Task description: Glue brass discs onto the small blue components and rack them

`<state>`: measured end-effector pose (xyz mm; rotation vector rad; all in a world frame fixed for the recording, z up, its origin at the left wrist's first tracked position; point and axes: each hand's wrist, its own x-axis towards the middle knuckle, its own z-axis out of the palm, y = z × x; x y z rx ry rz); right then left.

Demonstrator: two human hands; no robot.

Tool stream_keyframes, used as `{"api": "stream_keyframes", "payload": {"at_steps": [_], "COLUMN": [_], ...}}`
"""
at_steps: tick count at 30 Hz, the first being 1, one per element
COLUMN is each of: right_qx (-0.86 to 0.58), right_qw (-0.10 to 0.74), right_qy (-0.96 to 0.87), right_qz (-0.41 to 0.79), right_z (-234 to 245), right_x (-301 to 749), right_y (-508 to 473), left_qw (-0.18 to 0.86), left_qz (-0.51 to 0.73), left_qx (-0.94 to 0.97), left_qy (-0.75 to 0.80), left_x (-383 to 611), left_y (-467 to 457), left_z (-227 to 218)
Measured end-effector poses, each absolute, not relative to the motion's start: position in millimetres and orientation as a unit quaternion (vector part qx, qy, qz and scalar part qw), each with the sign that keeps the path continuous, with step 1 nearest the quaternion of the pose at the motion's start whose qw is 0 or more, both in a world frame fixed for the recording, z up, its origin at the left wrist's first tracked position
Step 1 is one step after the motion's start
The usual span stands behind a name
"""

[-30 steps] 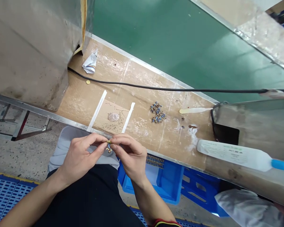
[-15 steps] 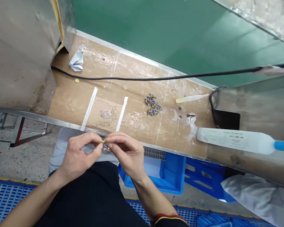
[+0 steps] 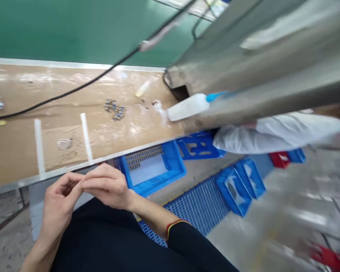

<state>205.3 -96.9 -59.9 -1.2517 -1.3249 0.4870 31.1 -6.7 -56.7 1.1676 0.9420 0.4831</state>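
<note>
head view | left hand point(image 3: 58, 200), right hand point(image 3: 107, 185): grips pinched together, contents hidden | blue bin point(image 3: 158, 184): rows of small parts point(image 3: 143, 156)

Shining glossy over the taped cardboard bench point(image 3: 11, 151), edged in dull metal. Showing smooth blue plastic in the crate point(image 3: 177, 166).

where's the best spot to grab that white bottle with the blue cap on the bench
Probably grip the white bottle around its body, from above. It lies on its side on the bench, and its blue cap end sits against the metal housing, so that end looks cramped.
</note>
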Motion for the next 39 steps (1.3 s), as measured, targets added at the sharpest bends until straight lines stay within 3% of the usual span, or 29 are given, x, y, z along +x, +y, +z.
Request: {"api": "stream_keyframes", "payload": {"at_steps": [4,7,9,14,19,27,39], "right_qx": [-0.631,-0.755,-0.818,-0.862,-0.879,-0.880,-0.918], "right_qw": [0.590,0.600,0.548,0.462,0.400,0.385,0.301], "right_qy": [-0.468,-0.222,-0.088,-0.015,-0.013,-0.037,-0.069], "right_qz": [0.186,0.145,0.151,0.209,0.258,0.276,0.247], "right_z": [-78.1,-107.5,-140.1,-231.3,-284.3,-315.4,-312.3], "right_x": [222.3,264.0,301.6,369.1,378.9,381.5,385.0], "right_y": [-138.2,-185.4,-218.4,-276.2,-292.7,-301.5,-311.5], "left_qw": [0.742,0.716,0.698,0.682,0.678,0.687,0.689], "left_qz": [0.108,0.072,0.065,0.043,0.041,0.018,0.022], "left_qx": [0.547,0.578,0.593,0.606,0.598,0.603,0.593], "left_qy": [0.372,0.384,0.397,0.406,0.426,0.404,0.417], "left_x": [39.6,42.6,42.5,44.1,50.0,40.8,37.0], "left_y": [-10.3,-9.7,-6.9,-4.4,-13.3,-7.3,-5.8], "left_z": [-66.7,-69.1,-71.1,-67.7,-52.9,-65.3,-61.2]}}
